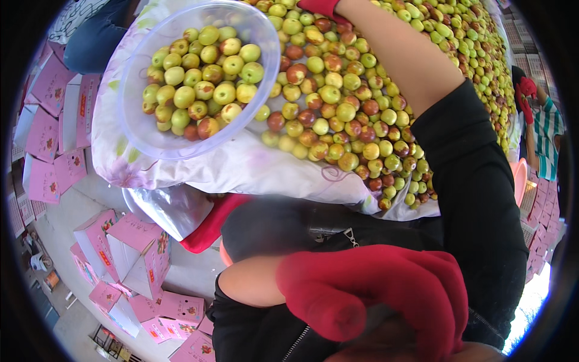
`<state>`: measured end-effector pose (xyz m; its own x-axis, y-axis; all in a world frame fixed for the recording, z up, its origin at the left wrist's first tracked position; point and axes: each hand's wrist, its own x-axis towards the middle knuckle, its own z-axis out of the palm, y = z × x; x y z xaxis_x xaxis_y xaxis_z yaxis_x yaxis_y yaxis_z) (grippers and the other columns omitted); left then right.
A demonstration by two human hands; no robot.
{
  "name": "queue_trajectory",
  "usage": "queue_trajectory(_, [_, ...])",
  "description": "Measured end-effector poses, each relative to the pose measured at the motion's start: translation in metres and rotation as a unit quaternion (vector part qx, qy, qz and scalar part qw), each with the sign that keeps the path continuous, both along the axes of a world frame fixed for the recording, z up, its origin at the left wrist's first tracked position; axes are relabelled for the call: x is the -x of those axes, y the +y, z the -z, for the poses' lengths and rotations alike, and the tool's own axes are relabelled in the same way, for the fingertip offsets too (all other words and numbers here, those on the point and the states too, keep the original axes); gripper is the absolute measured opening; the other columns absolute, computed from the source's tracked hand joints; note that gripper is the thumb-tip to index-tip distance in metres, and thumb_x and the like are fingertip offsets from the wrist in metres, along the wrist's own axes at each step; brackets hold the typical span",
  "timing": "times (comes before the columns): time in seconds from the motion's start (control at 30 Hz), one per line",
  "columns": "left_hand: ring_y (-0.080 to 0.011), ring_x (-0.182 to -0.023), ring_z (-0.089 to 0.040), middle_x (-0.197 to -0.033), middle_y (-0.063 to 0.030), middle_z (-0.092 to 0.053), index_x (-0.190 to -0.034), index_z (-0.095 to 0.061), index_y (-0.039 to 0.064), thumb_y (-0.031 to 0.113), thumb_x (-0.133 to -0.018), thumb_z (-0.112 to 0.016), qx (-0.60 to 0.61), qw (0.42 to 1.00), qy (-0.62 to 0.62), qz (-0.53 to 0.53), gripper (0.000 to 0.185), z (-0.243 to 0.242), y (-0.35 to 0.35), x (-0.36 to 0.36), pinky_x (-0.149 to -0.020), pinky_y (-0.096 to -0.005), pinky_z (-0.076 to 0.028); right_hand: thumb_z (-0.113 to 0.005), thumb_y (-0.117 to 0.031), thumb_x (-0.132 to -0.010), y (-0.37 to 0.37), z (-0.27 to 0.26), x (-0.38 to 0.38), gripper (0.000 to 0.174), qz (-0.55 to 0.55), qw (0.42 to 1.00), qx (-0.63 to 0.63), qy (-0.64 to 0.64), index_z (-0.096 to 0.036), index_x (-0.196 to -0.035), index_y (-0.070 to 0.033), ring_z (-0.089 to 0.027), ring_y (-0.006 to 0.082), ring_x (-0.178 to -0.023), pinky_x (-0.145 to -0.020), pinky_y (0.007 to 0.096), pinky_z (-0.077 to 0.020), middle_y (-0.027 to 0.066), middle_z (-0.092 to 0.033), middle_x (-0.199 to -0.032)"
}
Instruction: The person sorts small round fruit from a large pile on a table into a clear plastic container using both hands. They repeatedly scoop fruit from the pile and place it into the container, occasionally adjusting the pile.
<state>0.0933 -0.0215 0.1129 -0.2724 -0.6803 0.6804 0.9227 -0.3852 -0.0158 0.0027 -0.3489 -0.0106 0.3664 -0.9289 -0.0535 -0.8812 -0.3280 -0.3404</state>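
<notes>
My left hand [375, 294], in a red knit glove, is raised close to the camera below my face. Its fingers are curled, and what lies under them is hidden. My right hand [323, 8], gloved in the same red, reaches over a spread of green and brown jujubes [346, 113]. The top edge of the picture cuts off most of that hand, so its fingers do not show. To its left, a translucent plastic bowl [149, 147] sits tilted in view, partly filled with jujubes [203, 86].
A flowered white cloth [253, 160] lies under the fruit. Pink cartons [140, 253] stand on the floor at left, with more pink cartons [543, 208] at right. Another person in a striped shirt [545, 135] is at the right edge; a person's jeans-clad leg [95, 43] shows upper left.
</notes>
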Motion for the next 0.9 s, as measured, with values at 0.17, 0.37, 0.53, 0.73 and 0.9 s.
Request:
queue_trajectory(0.17, [-0.0296, -0.088, -0.053, -0.098, -0.0158, -0.056, -0.099, -0.062, -0.001, 0.066, -0.089, -0.039, 0.039, 0.999, -0.001, -0.023, 0.072, 0.000, -0.001, -0.006, -0.079, -0.0388, -0.043, -0.061, -0.023, -0.084, 0.015, 0.014, 0.004, 0.048, 0.075, 0.958, -0.169, -0.222, -0.050, -0.126, -0.002, -0.056, 0.0176, -0.054, -0.044, 0.0331, -0.0459, 0.0115, -0.061, -0.073])
queue_trajectory(0.37, [-0.0274, -0.090, -0.051, -0.093, -0.0132, -0.057, -0.095, -0.061, 0.000, 0.063, -0.088, -0.044, 0.056, 0.997, -0.050, 0.009, 0.066, -0.003, 0.010, -0.014, -0.082, -0.0385, -0.040, -0.064, -0.020, -0.082, 0.041, -0.015, 0.020, 0.041, 0.158, 0.927, -0.081, -0.331, -0.053, -0.117, -0.003, -0.056, 0.0116, -0.067, -0.062, 0.0265, -0.0476, 0.0086, -0.063, -0.089])
queue_trajectory(0.53, [-0.0289, -0.071, -0.055, -0.068, -0.0076, -0.058, -0.066, -0.056, 0.008, 0.068, -0.091, -0.026, -0.056, 0.960, -0.271, -0.049, 0.072, 0.008, 0.012, -0.018, -0.070, -0.0436, -0.046, -0.049, -0.006, -0.084, 0.127, -0.062, 0.120, 0.041, 0.179, 0.757, -0.178, -0.603, -0.046, -0.125, -0.005, -0.060, 0.0188, -0.080, -0.063, 0.0333, -0.0502, 0.0103, -0.058, -0.108])
queue_trajectory(0.73, [-0.0300, -0.130, -0.040, -0.137, -0.0132, -0.045, -0.139, -0.040, 0.003, 0.045, -0.097, -0.039, -0.109, 0.816, -0.555, -0.122, 0.059, 0.062, -0.017, 0.006, -0.110, -0.0425, -0.029, -0.054, -0.013, -0.085, 0.231, -0.065, 0.235, 0.028, 0.275, 0.794, -0.132, -0.526, -0.055, -0.112, -0.007, -0.053, 0.0115, -0.068, -0.055, 0.0253, -0.0437, 0.0013, -0.056, -0.086])
queue_trajectory(0.9, [-0.0401, -0.134, -0.031, -0.143, -0.0197, -0.038, -0.133, -0.047, 0.004, 0.034, -0.086, -0.062, 0.218, 0.379, -0.748, -0.500, 0.058, 0.104, -0.020, 0.037, -0.108, -0.0526, -0.026, -0.064, -0.020, -0.085, 0.295, -0.037, 0.263, 0.027, 0.297, 0.933, 0.061, -0.193, -0.063, -0.111, -0.011, -0.061, 0.0175, -0.077, -0.070, 0.0294, -0.0495, 0.0066, -0.064, -0.083])
